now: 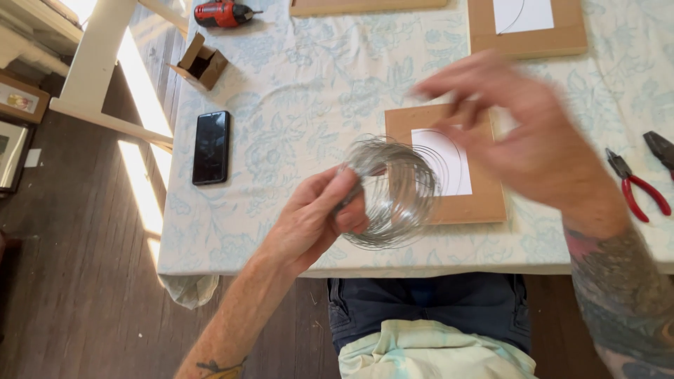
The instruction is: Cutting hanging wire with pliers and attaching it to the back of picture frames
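The right hand [519, 133] is smearing into motion blur, so its fingertips are hard to make out; the fingers are spreading loosely, and whether any of them is pinching a strand cannot be told. It is hovering above the wooden frame [449, 165], hiding that frame's upper right corner and part of the white sheet [442, 161] inside it. The coil is also covering the frame's lower left part. Two more frames are lying beyond the wooden frame, both cut off by the top edge of the view. The red-handled pliers [635, 186], well to the right of the frame, are partly running out of the picture.

The coil of thin wire [393, 193] is sitting just left of and over the wooden frame, raised above the tablecloth [295, 105]. The left hand [316, 217] is closing on the coil's left side, thumb and fingers clamping the bundled strands, with the loops standing out to the right of the grip. The right hand is hanging just past the coil's upper right.

The wire is silvery grey and very fine, wound in many loose round turns that are fanning apart slightly, so the frame is showing through them.

Far left of the frame, a black phone [210, 147] is lying flat, with a small open cardboard box [201, 63] and a red power tool [223, 12] beyond it.
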